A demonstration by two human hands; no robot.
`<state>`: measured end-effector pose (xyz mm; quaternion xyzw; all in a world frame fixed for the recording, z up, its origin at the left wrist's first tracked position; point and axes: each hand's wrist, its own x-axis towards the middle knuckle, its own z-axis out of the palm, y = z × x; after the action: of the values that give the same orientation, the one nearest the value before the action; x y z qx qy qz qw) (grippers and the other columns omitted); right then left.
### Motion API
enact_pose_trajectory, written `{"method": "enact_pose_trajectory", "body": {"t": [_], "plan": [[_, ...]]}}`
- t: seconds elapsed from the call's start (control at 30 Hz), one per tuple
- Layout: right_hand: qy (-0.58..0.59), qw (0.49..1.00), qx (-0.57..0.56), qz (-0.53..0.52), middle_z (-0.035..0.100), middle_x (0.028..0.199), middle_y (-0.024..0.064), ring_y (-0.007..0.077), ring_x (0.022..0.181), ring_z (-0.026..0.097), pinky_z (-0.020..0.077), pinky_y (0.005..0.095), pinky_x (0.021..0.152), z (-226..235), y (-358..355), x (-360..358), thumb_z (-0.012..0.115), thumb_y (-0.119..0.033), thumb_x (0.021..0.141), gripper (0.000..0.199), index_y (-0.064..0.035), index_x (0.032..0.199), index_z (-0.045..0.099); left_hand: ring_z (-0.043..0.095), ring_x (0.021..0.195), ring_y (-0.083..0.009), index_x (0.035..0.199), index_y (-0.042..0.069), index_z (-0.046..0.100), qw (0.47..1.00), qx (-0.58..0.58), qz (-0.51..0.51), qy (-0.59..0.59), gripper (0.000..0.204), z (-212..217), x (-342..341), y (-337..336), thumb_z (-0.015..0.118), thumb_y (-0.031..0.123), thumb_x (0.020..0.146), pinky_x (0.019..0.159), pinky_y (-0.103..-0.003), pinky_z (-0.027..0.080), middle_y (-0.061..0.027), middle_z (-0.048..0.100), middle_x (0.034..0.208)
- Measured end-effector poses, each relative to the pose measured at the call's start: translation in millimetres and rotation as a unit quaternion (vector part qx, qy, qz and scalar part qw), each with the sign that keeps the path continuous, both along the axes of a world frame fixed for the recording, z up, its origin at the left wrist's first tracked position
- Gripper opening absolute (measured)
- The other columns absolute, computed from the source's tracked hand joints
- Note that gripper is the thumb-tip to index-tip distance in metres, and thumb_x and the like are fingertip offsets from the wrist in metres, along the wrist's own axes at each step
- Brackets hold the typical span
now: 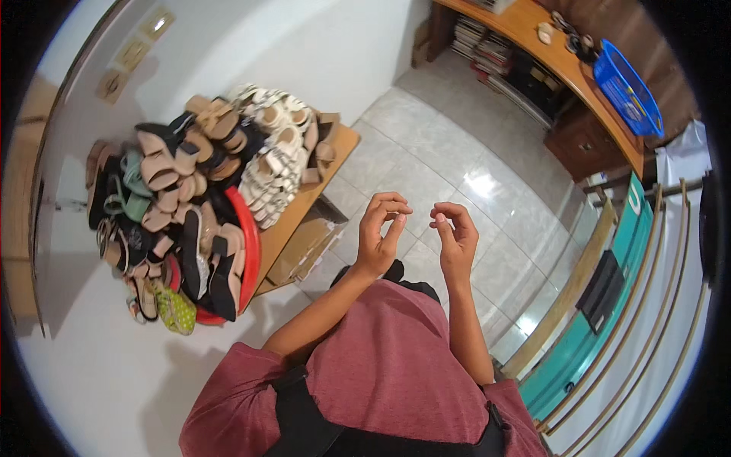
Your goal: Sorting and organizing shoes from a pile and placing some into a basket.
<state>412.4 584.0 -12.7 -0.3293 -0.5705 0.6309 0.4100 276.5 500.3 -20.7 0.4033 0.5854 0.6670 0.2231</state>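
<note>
Both hands are raised in front of me above the tiled floor (415,179), and no object shows in either of them. My left hand (381,232) has its fingers bent, with a gap between them and the thumb. A short distance to its right, my right hand (457,240) is curved in a similar way, its thumb apart from the fingers. The two hands face each other without touching. Nearest to my left hand is a large pile of sandals and shoes (179,171) on a wooden table (285,244). A red rim (250,244) shows among the footwear.
Beneath the table's edge stands a cardboard box (304,247). A wooden desk (525,42) at the far right holds a blue plastic basket (626,87) and some footwear, with stacked papers (487,53) underneath. Along the right are a teal panel (579,362) and a rack of thin bars (647,305).
</note>
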Motion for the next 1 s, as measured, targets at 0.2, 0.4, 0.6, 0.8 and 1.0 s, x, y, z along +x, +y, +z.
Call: {"method": "enact_pose_trajectory", "body": {"t": [0.2, 0.4, 0.6, 0.8, 1.0], "plan": [[-0.010, 0.995, -0.027, -0.097, 0.067, 0.109, 0.0059, 0.0130, 0.105, 0.063, 0.0522, 0.0274, 0.083, -5.9, 42.5, 55.5, 0.063, -0.006, 0.100, 0.015, 0.0005, 0.112, 0.068, 0.061, 0.106, -0.0170, 0.108, 0.001, 0.065, 0.992, -0.027, -0.119, -0.019, 0.013, -6.9, 41.5, 69.1, 0.057, 0.001, 0.098, 0.090, -0.030, 0.052, -0.0102, 0.057, 0.121], [-0.006, 0.986, -0.036, -0.161, 0.069, 0.108, 0.0066, 0.0125, 0.101, 0.065, 0.0524, 0.0271, 0.084, -12.6, 93.7, 74.7, 0.063, -0.007, 0.100, 0.016, 0.0013, 0.113, 0.068, 0.060, 0.104, -0.0164, 0.109, 0.001, 0.064, 0.979, -0.024, -0.194, -0.061, 0.014, -17.7, 62.4, 142.0, 0.056, 0.001, 0.097, 0.091, -0.030, 0.051, -0.0110, 0.055, 0.122], [-0.011, 0.975, -0.028, -0.220, 0.070, 0.108, 0.0070, 0.0127, 0.099, 0.065, 0.0528, 0.0266, 0.082, -10.4, 178.5, 90.8, 0.063, -0.008, 0.100, 0.017, 0.0011, 0.113, 0.068, 0.059, 0.103, -0.0167, 0.113, 0.002, 0.061, 0.964, -0.004, -0.250, -0.087, 0.017, -17.0, 81.3, 249.5, 0.056, 0.002, 0.098, 0.090, -0.031, 0.050, -0.0103, 0.055, 0.122], [-0.030, 0.968, -0.026, -0.247, 0.069, 0.109, 0.0065, 0.0129, 0.100, 0.066, 0.0535, 0.0269, 0.082, 3.5, 280.0, 104.5, 0.063, -0.008, 0.100, 0.017, 0.0003, 0.114, 0.067, 0.062, 0.103, -0.0171, 0.111, 0.003, 0.063, 0.956, 0.003, -0.281, -0.087, 0.013, -0.5, 86.5, 360.4, 0.059, 0.007, 0.099, 0.085, -0.031, 0.053, -0.0095, 0.058, 0.121], [-0.027, 0.962, -0.021, -0.271, 0.068, 0.105, 0.0057, 0.0144, 0.100, 0.065, 0.0549, 0.0305, 0.083, 6.8, 373.8, 106.5, 0.065, -0.009, 0.100, 0.017, -0.0013, 0.115, 0.067, 0.059, 0.103, -0.0162, 0.116, 0.005, 0.060, 0.947, -0.007, -0.312, -0.072, 0.019, 2.9, 85.4, 456.8, 0.058, 0.003, 0.097, 0.090, -0.030, 0.050, -0.0087, 0.053, 0.124]]}}
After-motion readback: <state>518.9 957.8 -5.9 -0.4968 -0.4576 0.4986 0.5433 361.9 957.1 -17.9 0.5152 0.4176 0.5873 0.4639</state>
